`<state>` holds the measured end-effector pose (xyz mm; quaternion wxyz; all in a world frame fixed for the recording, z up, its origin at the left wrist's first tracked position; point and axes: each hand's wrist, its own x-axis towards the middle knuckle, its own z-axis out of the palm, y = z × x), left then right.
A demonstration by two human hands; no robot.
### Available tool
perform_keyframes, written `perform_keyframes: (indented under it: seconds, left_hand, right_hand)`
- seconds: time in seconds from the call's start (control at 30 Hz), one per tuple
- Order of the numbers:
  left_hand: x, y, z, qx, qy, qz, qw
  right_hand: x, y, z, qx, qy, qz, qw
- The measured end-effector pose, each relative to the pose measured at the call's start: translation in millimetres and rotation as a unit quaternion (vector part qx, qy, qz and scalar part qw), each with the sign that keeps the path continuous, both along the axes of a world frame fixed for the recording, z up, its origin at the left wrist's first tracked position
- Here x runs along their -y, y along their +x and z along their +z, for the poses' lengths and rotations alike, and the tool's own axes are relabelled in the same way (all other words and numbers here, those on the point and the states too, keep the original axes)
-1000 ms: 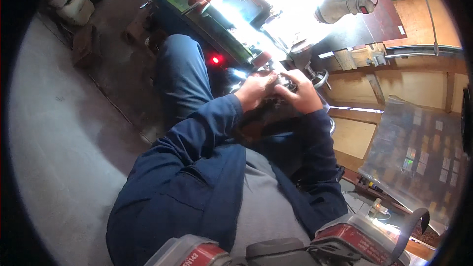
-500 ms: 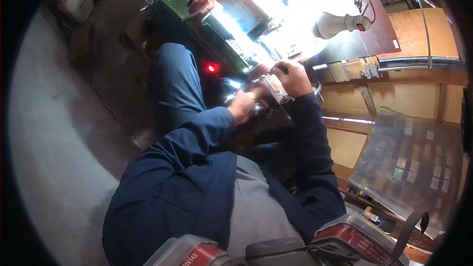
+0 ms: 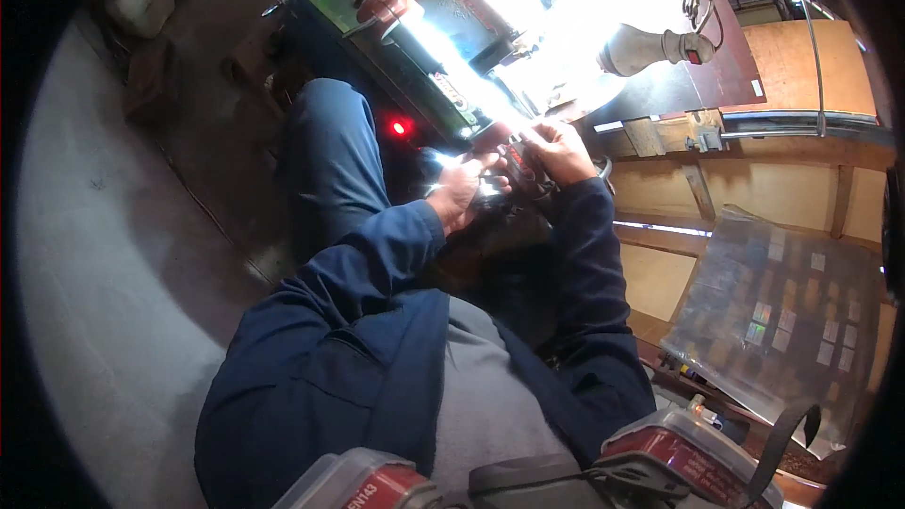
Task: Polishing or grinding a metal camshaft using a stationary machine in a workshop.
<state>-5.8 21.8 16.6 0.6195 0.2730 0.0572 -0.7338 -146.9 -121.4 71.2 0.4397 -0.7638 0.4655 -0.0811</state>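
Note:
My right hand (image 3: 566, 155) is closed, thumb and fingers pinching the upper edge of a small dark reddish piece with a label (image 3: 518, 162). This piece sits by the near end of a long bright metal bar with red fittings. Just to the left, my left hand (image 3: 454, 190) has its fingers parted and pointing right, beside a shiny rounded metal part (image 3: 491, 192). Whether the fingertips touch that part is hard to make out. Strong glare and deep shadow hide detail around the fingers.
A red clamp-like fitting (image 3: 385, 8) marks the bar's far end on the green-edged bench (image 3: 330, 11). A pale lamp-like tool (image 3: 641, 49) lies at the right. Below the bench shines a red light (image 3: 399, 128). A clear plastic sheet (image 3: 773, 320) hangs at right.
The labelled piece has turned, so its label looks darker and less white. My left hand has shifted slightly left and its fingers have spread. My right hand stays near the same spot.

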Motion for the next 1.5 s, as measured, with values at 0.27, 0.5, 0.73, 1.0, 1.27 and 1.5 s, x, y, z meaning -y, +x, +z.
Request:
perform_keyframes:
  seconds: [0.27,0.5,0.73,1.0,1.27,1.5]
  left_hand:
    - [-1.3,-4.4,-6.6,-0.006,0.006,-0.014,1.0]
    - [2.2,-8.0,-16.7,0.004,0.029,-0.014,0.999]
    - [3.2,-8.0,-14.3,-0.029,0.052,-0.006,0.998]
    - [3.3,-9.7,-19.0,0.015,0.044,0.023,0.999]
    - [3.2,-9.8,-11.9,0.004,0.001,0.041,0.999]
    - [6.2,-8.0,-1.4,-0.014,0.022,0.06,0.998]
  right_hand:
    - [-1.8,5.9,1.3,0.033,0.078,-0.086,0.993]
    - [-8.8,3.2,-6.9,0.035,-0.011,-0.045,0.998]
    - [-10.3,5.2,-12.9,0.097,0.011,-0.109,0.989]
    - [-16.7,6.0,-11.4,0.163,0.027,-0.096,0.982]
    - [-18.3,9.9,-6.3,0.116,0.008,-0.102,0.988]
    - [-18.8,6.6,-7.9,0.205,0.067,-0.123,0.969]
